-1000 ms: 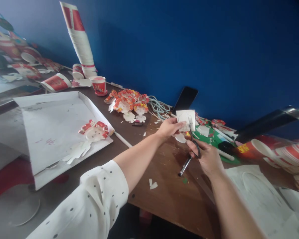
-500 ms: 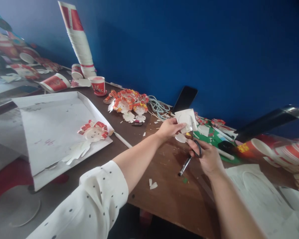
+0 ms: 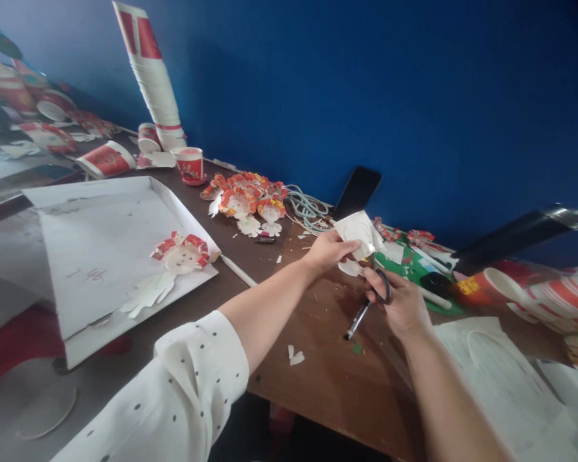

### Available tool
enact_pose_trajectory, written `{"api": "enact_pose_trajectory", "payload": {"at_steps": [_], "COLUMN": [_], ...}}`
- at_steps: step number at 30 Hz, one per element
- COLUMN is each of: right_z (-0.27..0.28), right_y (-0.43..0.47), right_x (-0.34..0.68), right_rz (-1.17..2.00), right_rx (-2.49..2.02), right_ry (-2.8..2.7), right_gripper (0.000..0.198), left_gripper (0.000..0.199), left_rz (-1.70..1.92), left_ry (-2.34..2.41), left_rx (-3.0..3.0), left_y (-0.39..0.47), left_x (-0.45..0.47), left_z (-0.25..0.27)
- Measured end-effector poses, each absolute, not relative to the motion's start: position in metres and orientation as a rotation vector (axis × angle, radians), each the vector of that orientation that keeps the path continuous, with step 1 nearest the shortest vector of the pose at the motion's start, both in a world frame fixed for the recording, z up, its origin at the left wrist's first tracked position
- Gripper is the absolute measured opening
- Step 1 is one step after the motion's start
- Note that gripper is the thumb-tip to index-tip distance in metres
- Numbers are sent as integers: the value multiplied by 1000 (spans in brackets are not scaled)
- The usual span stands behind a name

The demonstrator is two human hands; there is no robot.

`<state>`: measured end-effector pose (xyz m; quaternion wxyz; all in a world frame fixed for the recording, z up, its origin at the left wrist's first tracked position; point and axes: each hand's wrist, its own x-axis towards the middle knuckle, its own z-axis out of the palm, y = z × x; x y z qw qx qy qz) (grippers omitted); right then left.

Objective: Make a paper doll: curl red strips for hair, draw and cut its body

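Observation:
Between the thumb and fingers of my left hand [image 3: 328,250] is a piece of white paper [image 3: 355,230] with a drawn outline, raised above the table. My right hand [image 3: 402,305] grips a pair of scissors [image 3: 384,287] by the black handles. The blades point up at the paper's lower right edge; how far apart they are I cannot make out. Below my left fingers lies a white paper cutout [image 3: 349,267]. A pen [image 3: 358,319] shows just under my right hand, on or above the brown tabletop [image 3: 318,385].
A white box lid [image 3: 101,237] on the left bears a paper doll [image 3: 180,256]. Several more dolls [image 3: 250,199] lie by the wall, near blue cord [image 3: 306,204] and a phone [image 3: 358,191]. A tall cup stack [image 3: 154,83] leans behind. Paper cups [image 3: 498,285] crowd the right.
The white paper has turned and tilted slightly in my left hand, its top shifting left. My right hand and the scissors have barely moved.

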<state>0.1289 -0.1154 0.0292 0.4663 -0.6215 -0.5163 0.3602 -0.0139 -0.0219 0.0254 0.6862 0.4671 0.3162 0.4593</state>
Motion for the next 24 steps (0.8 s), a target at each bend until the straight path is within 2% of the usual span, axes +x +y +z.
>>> {"api": "enact_pose_trajectory", "payload": {"at_steps": [7,11,17,24], "right_z": [27,28,35,30], "right_y": [-115,-116,-117,-115], "right_x": [133,131,124,127], "right_rz": [866,878,897,942], "right_rx": [-1532,-1506,-1495,-1417], "right_ry": [-1296,-1278,-1207,-1108], "right_gripper": [40,39,42,39], "left_gripper": [12,5,29,12], "left_rz": [983,960,1057,1087], "left_ry": [691,681,610,660], "left_rx": [1001,975,938,883], "left_y": [-28,-30,-24,-25], "left_x": [-13,-14,-15,-13], "left_z": [30,30,25,24]}}
